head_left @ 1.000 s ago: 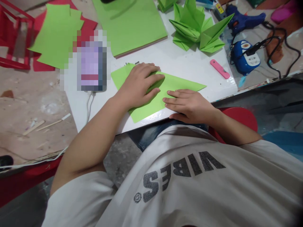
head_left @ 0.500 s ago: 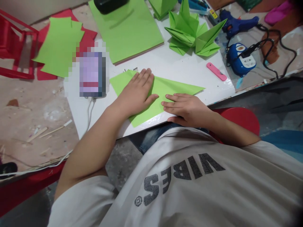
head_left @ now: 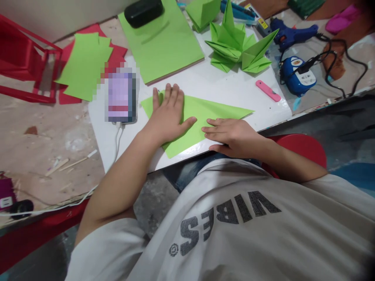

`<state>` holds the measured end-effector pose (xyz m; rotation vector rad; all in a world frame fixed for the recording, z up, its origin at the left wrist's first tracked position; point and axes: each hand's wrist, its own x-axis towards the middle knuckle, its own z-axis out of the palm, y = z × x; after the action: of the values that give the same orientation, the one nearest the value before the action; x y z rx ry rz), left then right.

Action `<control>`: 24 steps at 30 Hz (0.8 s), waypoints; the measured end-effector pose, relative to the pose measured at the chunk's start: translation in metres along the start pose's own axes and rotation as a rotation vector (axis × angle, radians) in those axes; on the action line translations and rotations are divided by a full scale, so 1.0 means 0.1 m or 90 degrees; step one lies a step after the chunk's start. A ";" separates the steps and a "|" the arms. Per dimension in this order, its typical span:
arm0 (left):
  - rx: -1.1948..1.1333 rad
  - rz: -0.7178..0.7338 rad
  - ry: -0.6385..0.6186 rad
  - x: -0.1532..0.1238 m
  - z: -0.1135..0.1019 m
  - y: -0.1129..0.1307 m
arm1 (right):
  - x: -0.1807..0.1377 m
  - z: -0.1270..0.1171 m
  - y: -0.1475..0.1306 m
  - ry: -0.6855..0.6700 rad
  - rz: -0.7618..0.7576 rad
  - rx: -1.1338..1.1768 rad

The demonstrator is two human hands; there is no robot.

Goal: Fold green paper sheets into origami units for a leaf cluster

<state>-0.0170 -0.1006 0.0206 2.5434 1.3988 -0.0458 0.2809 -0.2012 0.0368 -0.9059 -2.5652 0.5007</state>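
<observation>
A green sheet of paper (head_left: 191,111), folded to a long point at its right, lies on the white board (head_left: 222,84) at the table's near edge. My left hand (head_left: 168,117) presses flat on the paper's left half, thumb and fingers spread. On its lower right part rests my right hand (head_left: 231,134), fingers stretched out to the left and touching the paper. Neither hand grips anything. Part of the sheet is hidden beneath both hands. Behind it stands a folded green paper figure (head_left: 234,43) with several pointed flaps.
A phone (head_left: 120,97) with a cable lies left of the paper. At the back are a stack of green paper (head_left: 166,43) and a black case (head_left: 143,12). On the right lie a pink cutter (head_left: 268,91), a blue glue gun (head_left: 290,33) and a blue socket adapter (head_left: 299,76).
My left hand's fingers have spread wider on the paper. The view has shifted slightly, so the things on the left appear further right and lower. My right hand stays about where it was.
</observation>
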 end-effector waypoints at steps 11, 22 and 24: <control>-0.053 0.225 -0.015 0.07 -0.01 0.13 | 0.14 0.13 0.07 0.081 0.155 -0.089; -0.068 0.226 -0.027 0.04 -0.13 0.22 | 0.30 0.25 0.08 -0.032 0.233 -0.132; -0.070 0.218 -0.024 0.03 -0.14 0.23 | 0.22 0.24 0.10 -0.025 0.230 -0.132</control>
<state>0.0032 -0.1068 0.0380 2.6339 0.9098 0.0428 0.2590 -0.1843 0.0169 -1.4607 -2.5281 0.3542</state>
